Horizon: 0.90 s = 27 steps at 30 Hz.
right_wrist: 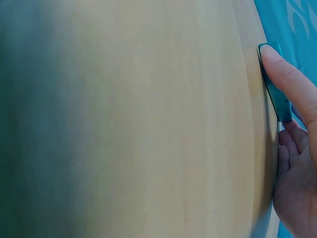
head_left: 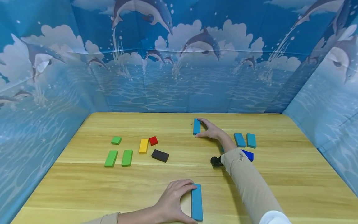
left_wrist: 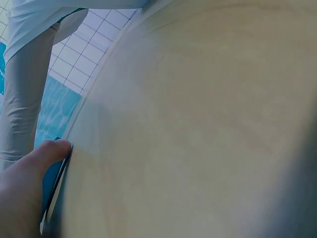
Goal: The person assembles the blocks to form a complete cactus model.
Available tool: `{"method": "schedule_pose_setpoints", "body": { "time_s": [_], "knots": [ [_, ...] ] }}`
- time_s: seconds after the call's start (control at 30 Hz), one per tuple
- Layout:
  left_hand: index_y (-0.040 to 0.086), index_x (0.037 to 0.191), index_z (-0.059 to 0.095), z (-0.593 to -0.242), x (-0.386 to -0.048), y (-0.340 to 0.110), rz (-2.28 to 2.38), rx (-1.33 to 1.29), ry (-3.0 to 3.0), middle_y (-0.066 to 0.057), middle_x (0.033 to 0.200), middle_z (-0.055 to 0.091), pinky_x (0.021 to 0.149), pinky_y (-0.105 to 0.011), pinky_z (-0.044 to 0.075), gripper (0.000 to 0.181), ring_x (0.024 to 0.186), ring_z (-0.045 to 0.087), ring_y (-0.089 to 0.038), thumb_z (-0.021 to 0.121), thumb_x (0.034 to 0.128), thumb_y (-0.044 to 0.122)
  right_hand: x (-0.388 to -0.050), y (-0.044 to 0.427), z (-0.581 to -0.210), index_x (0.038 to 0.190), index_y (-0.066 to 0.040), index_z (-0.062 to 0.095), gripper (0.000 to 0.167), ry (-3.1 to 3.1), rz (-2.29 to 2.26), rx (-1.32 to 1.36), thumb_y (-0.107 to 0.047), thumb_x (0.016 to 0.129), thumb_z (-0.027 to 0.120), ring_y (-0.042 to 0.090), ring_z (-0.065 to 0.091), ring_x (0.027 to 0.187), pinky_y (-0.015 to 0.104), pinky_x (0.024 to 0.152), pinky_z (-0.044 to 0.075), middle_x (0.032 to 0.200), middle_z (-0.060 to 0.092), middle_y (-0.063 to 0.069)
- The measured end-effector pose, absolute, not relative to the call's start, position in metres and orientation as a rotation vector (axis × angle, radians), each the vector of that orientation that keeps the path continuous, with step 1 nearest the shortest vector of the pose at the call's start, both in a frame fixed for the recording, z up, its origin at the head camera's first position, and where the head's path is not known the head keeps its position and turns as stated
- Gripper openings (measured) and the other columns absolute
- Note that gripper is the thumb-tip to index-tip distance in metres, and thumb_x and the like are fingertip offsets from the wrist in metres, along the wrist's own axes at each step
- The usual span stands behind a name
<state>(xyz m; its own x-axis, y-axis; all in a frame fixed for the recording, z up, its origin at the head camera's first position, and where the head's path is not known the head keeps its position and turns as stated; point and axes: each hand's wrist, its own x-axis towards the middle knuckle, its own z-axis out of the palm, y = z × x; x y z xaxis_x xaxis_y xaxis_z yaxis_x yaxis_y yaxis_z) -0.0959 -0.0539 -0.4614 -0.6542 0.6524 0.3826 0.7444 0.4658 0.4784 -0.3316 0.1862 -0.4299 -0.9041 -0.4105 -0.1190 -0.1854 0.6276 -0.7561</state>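
Grained wooden table (head_left: pixel 84 186), left hand (head_left: pixel 168 200), right hand (head_left: pixel 211 130), pinching oblong blue blocks (head_left: pixel 197 203).

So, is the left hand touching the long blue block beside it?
Touching. The head view shows the left hand with a fingertip on the far end of the long blue block and the thumb at its near end.

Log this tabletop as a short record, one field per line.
Left hand: grips the near blue block at both ends
Right hand: grips the far blue block at both ends
Table's left side: three green blocks, yellow block, red block, black block
Partly behind right sleeve: dark blue block, black object
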Motion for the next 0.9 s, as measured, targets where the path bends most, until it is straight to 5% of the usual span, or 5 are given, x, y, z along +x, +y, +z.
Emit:
{"method": "schedule_pose_setpoints", "body": {
  "time_s": [0.63, 0.9],
  "knots": [
    [0.021, 0.128, 0.050, -0.463, -0.096, -0.054, -0.815, -1.247, -2.614, 0.005, 0.128, 0.045, 0.095, -0.034, 0.034, 0.086, 0.116, 0.042, -0.010, 0.073, 0.0576, 0.064, -0.324, 0.182, -0.418, 0.144, -0.009, 0.027, 0.089, 2.578, -1.163, -0.586, -0.025, 0.072, 0.078, 0.035, 0.014, 0.136, 0.052, 0.106, 0.020, 0.150, 0.014, 0.015],
    [0.022, 0.129, 0.048, -0.463, -0.096, -0.055, -0.811, -1.244, -2.626, 0.006, 0.128, 0.042, 0.096, -0.035, 0.033, 0.086, 0.116, 0.040, -0.011, 0.072, 0.0587, 0.065, -0.290, 0.170, -0.399, 0.142, -0.004, 0.028, 0.085, 2.472, -1.324, -0.715, -0.018, 0.073, 0.077, 0.036, 0.022, 0.133, 0.046, 0.107, 0.023, 0.147, 0.018, 0.017]
  ]
}}
